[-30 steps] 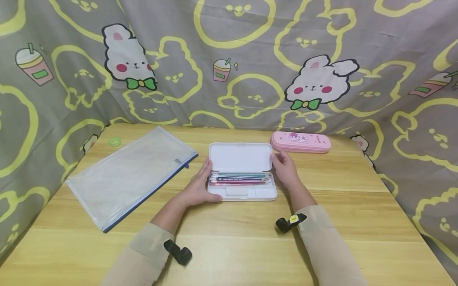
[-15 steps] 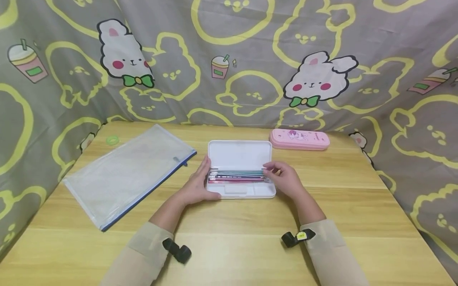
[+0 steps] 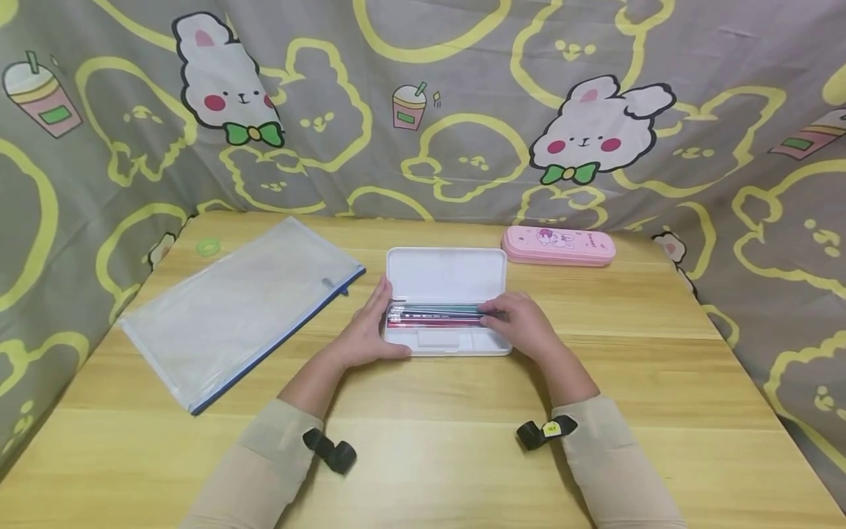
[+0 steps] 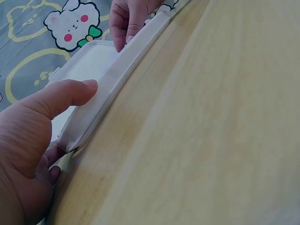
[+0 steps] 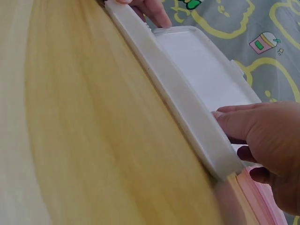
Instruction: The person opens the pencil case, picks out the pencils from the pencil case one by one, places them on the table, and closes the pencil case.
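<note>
A white pencil case (image 3: pixel 446 275) lies on the table with its lid raised toward the back. Several pencils (image 3: pixel 436 314), green, dark and red, lie lengthwise in it, and a white block (image 3: pixel 438 339) sits in the front section. My left hand (image 3: pixel 363 334) holds the case's left end, thumb on the front wall and fingers along the side. At the right end, my right hand (image 3: pixel 525 327) reaches in and pinches the pencils' ends between thumb and forefinger. In the right wrist view the front wall hides the pencils and the fingertips of my right hand (image 5: pixel 274 140).
A clear zip pouch (image 3: pixel 244 308) with a blue zipper lies to the left. Behind it is a small green ring (image 3: pixel 208 247). At the back right stands a closed pink pencil case (image 3: pixel 558 245). A patterned curtain (image 3: pixel 463 95) borders the table (image 3: pixel 423 441).
My right hand has left the lid's right edge and moved down and left onto the pencils' ends. My left hand has stayed on the case. The head view has tilted slightly.
</note>
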`<state>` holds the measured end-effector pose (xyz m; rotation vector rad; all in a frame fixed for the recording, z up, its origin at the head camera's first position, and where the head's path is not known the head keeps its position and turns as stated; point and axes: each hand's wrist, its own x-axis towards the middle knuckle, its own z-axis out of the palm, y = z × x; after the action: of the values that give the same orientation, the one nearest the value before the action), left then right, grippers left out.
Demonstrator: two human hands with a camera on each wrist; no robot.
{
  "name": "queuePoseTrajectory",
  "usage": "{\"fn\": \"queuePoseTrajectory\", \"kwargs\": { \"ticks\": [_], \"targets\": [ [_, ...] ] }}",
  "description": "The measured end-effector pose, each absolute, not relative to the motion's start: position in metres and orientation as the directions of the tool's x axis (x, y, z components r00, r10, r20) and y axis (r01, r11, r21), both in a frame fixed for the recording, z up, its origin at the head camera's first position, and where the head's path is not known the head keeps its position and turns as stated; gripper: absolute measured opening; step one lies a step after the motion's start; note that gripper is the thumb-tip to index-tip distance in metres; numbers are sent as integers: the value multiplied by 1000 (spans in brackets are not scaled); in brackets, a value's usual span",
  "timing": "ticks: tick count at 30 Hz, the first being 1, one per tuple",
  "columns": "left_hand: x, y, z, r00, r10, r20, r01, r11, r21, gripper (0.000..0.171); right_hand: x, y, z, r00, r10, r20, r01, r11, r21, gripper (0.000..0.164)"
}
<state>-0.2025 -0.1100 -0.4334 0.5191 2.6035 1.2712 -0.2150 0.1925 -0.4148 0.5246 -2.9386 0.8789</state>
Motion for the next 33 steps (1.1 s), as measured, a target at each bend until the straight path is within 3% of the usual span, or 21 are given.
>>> {"fn": "queuePoseTrajectory", "kwargs": {
  "ticks": [13, 24, 33],
  "targets": [
    [-202, -111, -434, -917, 399, -11, 237, 565, 790, 128, -216, 186, -414, -936, -335, 107, -346, 821, -455, 15],
    [-201, -110, -433, -916, 402, -3, 243, 559, 793, 128, -216, 197, -416, -932, -348, 104, -344, 753, -562, 19],
    [-200, -111, -433, -916, 401, -3, 243, 560, 792, 127, -213, 227, -413, -956, -275, 103, -268, 676, -687, 21]
  ]
}}
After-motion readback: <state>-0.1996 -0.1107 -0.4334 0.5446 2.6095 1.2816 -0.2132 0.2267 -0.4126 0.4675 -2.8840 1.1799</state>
